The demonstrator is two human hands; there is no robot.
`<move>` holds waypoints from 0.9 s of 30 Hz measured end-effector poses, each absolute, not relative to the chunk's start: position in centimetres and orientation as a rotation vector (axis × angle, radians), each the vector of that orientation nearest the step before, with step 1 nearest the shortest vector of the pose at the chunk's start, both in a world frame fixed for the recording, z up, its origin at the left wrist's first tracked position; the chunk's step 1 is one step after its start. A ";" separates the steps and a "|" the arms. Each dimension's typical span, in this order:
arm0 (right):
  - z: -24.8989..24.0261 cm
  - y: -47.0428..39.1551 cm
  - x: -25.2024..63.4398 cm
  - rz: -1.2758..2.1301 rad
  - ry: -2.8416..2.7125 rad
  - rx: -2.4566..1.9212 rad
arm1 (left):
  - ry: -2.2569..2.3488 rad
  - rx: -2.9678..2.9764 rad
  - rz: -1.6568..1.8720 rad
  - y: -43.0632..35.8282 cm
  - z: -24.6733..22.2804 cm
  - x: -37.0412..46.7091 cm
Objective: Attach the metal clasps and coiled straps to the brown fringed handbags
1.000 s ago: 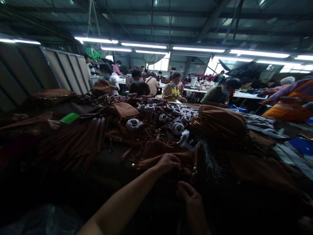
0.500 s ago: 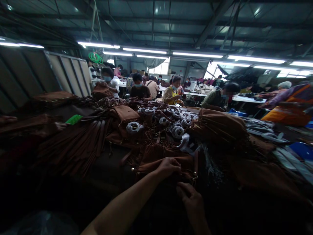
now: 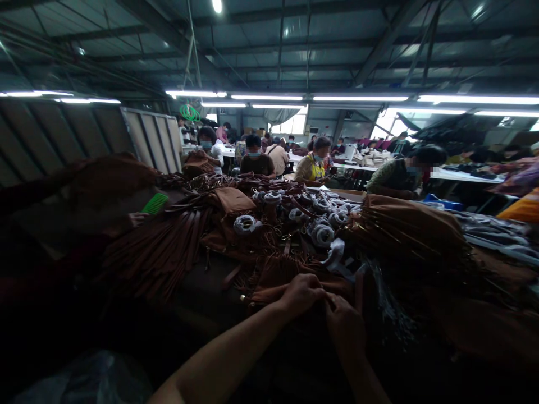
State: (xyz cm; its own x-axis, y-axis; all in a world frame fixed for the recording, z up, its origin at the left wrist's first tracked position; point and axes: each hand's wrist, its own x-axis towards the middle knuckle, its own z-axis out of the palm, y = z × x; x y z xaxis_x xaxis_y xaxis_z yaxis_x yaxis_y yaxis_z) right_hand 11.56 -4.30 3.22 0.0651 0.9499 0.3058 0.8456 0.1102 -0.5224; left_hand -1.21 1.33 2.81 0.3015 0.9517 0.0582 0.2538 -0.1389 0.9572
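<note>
Along the near side of a heaped work surface, a brown bag with a fringed far edge is lying beneath and around the person's two hands. The left hand is reaching over the bag, its fingertips pressing together; the right hand is meeting it from the right, thumb and fingers also bunching together, with the fingertips of both hands touching or nearly so. What they are pinching is too small and dark to tell. A metal fitting is showing at the bag's left corner. Beyond the bag, coils in pale wrapping are lying among brown straps and metal clips. Brown strips are fanning out to the left, and a co-worker's hand is resting just beside a green comb-like piece. On the right, a large brown bundle is standing near pale, thin strands. Farther back, several people are sitting or leaning at their work.
</note>
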 end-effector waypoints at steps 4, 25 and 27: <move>2.2 -3.8 11.9 0.323 -1.725 -1.731 | 1.436 1.958 0.812 4.5 5.5 -5.6; 2.1 -4.0 12.2 0.446 -1.645 -1.666 | 1.631 2.584 0.674 4.4 11.5 -12.8; 2.2 -4.0 12.2 0.456 -1.641 -1.694 | 1.581 2.576 0.568 1.8 9.6 -11.0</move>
State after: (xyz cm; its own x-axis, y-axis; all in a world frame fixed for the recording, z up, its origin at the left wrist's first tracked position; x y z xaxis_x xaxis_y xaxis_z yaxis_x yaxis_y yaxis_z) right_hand 12.24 -3.97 2.17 0.1256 0.9657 0.2274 0.7097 0.0727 -0.7007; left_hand -11.02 1.80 9.62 0.4040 0.8725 0.2749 0.8480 -0.4699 0.2451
